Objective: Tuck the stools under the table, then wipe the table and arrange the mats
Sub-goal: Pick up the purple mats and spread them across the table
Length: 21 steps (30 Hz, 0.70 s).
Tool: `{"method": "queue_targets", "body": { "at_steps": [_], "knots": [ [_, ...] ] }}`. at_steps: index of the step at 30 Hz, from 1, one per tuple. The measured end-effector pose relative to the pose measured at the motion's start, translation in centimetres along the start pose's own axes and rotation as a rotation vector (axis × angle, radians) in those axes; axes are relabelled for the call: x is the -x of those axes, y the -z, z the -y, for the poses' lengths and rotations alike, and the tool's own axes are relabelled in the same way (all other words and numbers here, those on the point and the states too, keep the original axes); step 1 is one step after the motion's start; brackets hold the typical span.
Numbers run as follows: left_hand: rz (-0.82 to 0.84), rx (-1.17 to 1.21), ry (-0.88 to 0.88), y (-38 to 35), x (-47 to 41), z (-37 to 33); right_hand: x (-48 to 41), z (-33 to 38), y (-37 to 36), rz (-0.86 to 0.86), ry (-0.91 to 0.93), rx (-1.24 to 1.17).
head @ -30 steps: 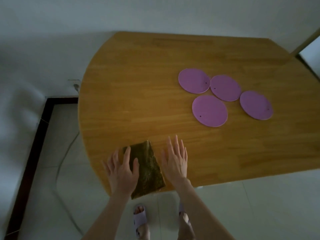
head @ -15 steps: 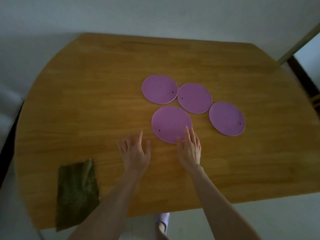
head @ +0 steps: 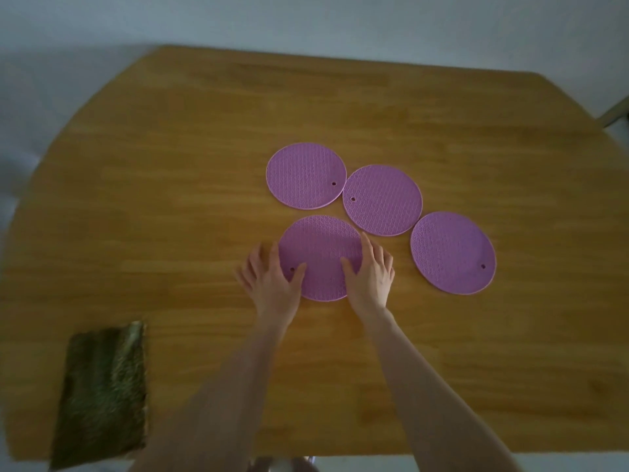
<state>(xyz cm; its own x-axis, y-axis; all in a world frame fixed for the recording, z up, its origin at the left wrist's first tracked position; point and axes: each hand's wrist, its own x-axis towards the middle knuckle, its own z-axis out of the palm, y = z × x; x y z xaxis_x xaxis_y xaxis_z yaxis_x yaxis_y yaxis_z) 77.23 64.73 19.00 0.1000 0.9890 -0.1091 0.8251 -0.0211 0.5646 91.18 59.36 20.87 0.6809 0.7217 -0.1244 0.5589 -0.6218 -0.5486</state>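
Note:
Several round purple mats lie on the wooden table (head: 170,199). The nearest mat (head: 320,250) has my left hand (head: 272,284) on its left edge and my right hand (head: 371,277) on its right edge, fingers spread, thumbs resting on top of it. A second mat (head: 305,175) lies behind it, a third mat (head: 382,199) touches that one, and another mat (head: 452,253) sits to the right. A folded dark green cloth (head: 102,390) lies at the table's near left edge, overhanging slightly. No stools are visible.
A pale wall runs behind the table. A door frame or post (head: 616,114) shows at the far right. Pale floor shows below the near edge.
My hands left the green cloth at the table's near left edge and moved to the nearest purple mat, now touching both its sides. The view shifted right and closer.

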Motion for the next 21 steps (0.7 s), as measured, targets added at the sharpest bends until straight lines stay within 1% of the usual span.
{"method": "queue_targets", "body": {
  "at_steps": [4,8,10,14,17,21],
  "knots": [
    [-0.006,0.071,0.047,0.2,-0.4,-0.6,-0.3,0.7,0.2,-0.003,-0.047,-0.095],
    [-0.015,0.131,0.106,0.7,-0.6,-1.1,-0.8,1.4,1.0,0.024,-0.154,-0.178],
    [-0.009,0.123,0.113,1.0,-0.6,-1.3,-0.7,1.5,1.4,0.044,-0.202,-0.198],
    [0.004,0.062,0.065,2.3,0.2,-0.9,0.8,1.3,1.7,0.035,-0.264,-0.265],
    [-0.006,0.054,0.028,3.4,1.0,0.1,2.4,1.6,1.5,0.019,-0.257,-0.331],
    [-0.055,0.119,0.085,6.1,1.2,2.3,3.5,4.1,0.8,0.047,-0.199,-0.396]
  ]
}}
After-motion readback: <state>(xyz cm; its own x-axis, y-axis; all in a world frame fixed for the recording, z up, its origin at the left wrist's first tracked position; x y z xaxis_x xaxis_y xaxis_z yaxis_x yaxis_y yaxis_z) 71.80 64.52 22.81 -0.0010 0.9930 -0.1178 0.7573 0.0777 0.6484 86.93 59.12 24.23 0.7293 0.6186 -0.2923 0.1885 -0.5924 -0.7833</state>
